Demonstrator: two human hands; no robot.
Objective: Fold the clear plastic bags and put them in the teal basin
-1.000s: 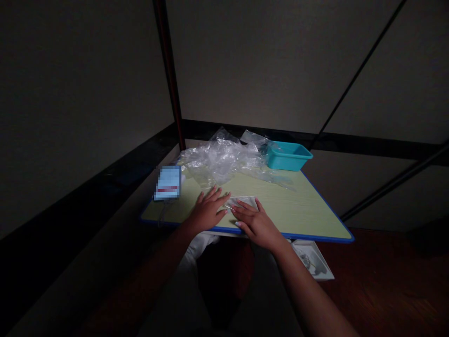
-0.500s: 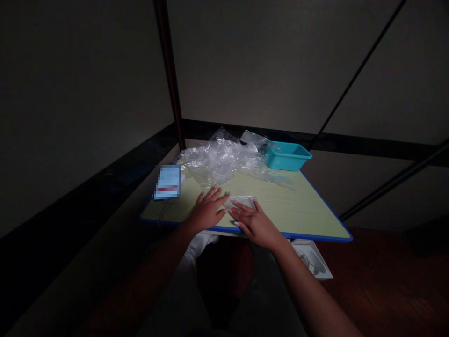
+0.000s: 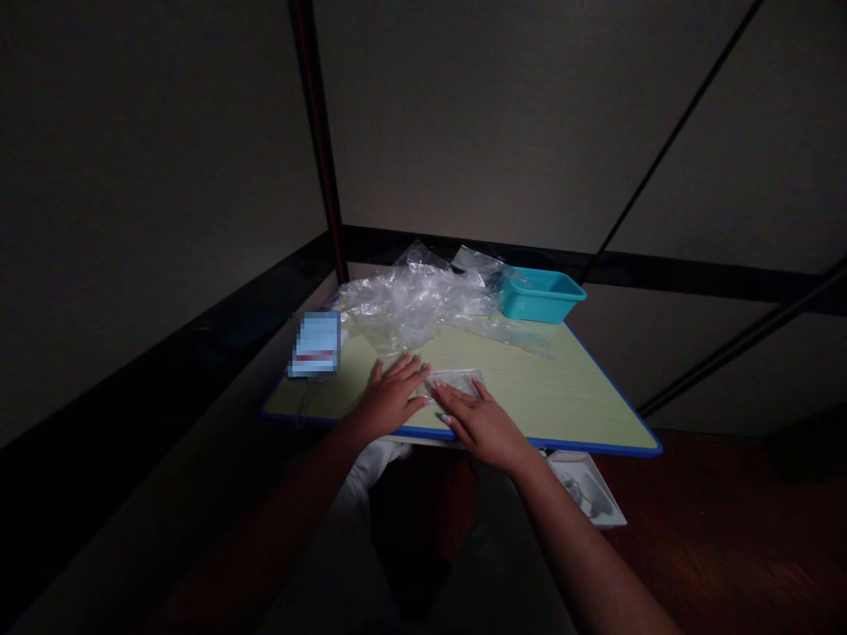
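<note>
A small folded piece of clear plastic, seemingly a bag (image 3: 456, 377), lies flat near the front edge of the pale yellow table (image 3: 569, 388). My left hand (image 3: 392, 399) rests palm down at its left side, fingers stretched out, the tips by its edge. On its right part lies my right hand (image 3: 482, 418), flat with the fingers extended and covering some of the plastic. Beyond both hands spreads a loose heap of crumpled clear plastic bags (image 3: 423, 304).
A turquoise plastic basket (image 3: 539, 304) stands at the back right of the table. At the left edge is a card with a cord (image 3: 316, 344), its face blurred out. Below the table, a white tray (image 3: 599, 494) holds small items. Walls close in behind and left.
The fingers of my right hand have shifted slightly on the folded plastic, uncovering a bit more of it. My left hand has barely moved, and the heap of bags stays put.
</note>
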